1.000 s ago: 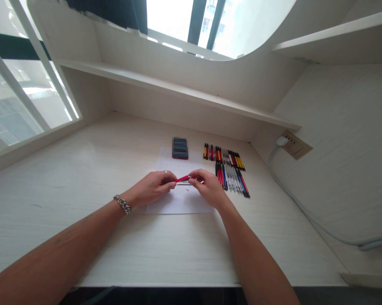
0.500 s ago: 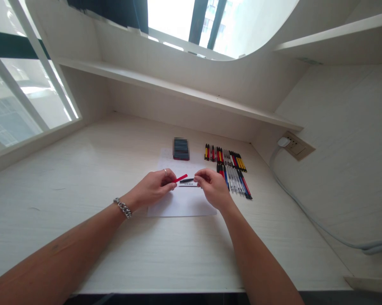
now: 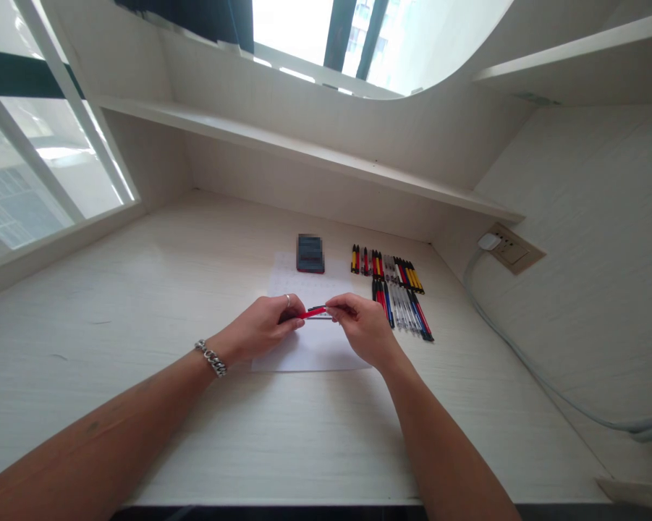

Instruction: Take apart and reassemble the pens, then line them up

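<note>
Over the paper [image 3: 319, 349], my left hand [image 3: 274, 322] is closed on a slim red pen barrel [image 3: 312, 313], which points right. My right hand [image 3: 361, 322] is pinched at the barrel's right end; its fingertips hide what they hold, if anything. Just behind the red barrel shows a thin black pen part [image 3: 315, 308], partly covered by it and by the right fingers. I cannot tell whether that part lies on the paper or is held.
A dark phone-like device [image 3: 310, 253] with a blurred screen lies at the paper's far edge. Right of it are a row of short coloured pen parts [image 3: 409, 275] and a row of longer pens [image 3: 401, 304]. A white cable [image 3: 499, 333] runs from the wall socket [image 3: 515, 250].
The red barrel has tilted from sloping upward to nearly level. My right hand has moved left, so its fingertips now meet the barrel's end, where a gap showed before.
</note>
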Demonstrator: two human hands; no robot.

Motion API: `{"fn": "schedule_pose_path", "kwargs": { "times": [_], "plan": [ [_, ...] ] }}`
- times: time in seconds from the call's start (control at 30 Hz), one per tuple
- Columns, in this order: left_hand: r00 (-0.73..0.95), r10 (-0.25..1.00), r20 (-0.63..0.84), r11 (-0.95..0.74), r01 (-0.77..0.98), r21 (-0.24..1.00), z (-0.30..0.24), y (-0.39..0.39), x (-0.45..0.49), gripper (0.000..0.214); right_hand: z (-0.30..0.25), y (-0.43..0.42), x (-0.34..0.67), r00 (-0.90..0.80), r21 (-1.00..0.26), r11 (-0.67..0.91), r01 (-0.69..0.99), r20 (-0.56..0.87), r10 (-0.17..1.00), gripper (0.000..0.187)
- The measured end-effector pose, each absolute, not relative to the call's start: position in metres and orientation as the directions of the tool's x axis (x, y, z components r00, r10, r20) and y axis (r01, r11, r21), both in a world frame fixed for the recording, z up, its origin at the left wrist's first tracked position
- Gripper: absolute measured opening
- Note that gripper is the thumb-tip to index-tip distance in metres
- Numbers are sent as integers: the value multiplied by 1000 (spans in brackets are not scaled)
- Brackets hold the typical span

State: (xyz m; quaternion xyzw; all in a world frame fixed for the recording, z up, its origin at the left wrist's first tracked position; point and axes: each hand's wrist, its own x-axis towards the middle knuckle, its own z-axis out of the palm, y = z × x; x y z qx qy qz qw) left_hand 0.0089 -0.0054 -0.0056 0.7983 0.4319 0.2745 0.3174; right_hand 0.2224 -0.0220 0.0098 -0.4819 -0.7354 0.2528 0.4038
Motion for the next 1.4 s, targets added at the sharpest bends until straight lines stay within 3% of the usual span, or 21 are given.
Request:
{"fn": "schedule_pose_path", "kwargs": {
  "times": [0.17, 0.37, 0.63, 0.77, 0.87, 1.0, 1.17, 1.27, 1.4],
  "plan": [
    [478, 864, 160, -416, 496, 763, -5, -6, 9, 12, 16, -26, 223, -229, -687, 453, 568, 396, 889, 14],
    [485, 860, 158, -415, 484, 770, -7, -5, 10, 13, 17, -27, 222, -243, -685, 458, 566, 392, 887, 14],
    [520, 839, 161, -423, 437, 794, -5, -6, 9, 15, 12, -24, 220, -233, -816, 394, 423, 322, 918, 14],
    [515, 837, 185, -436, 423, 794, -6, -5, 9, 17, 8, -19, 224, -237, -876, 334, 349, 262, 935, 24],
    [493, 850, 182, -408, 401, 820, -7, -4, 9, 21, 2, -12, 233, -178, -834, 313, 455, 259, 949, 22],
    [470, 863, 185, -387, 379, 841, -7, -1, 8, 24, -12, -3, 246, -163, -599, 255, 759, 204, 965, 9],
    [441, 877, 189, -397, 447, 802, -7, 3, 5, 23, -25, 1, 244, -179, -462, 223, 858, 138, 974, 7],
    [418, 889, 187, -384, 459, 801, -7, 5, 2, 24, -22, 0, 245, -204, -452, 246, 857, 140, 969, 12],
    [388, 902, 192, -370, 462, 806, -6, 8, -3, 23, -6, -4, 253, -137, -593, 233, 771, 202, 970, 12]
  ]
}}
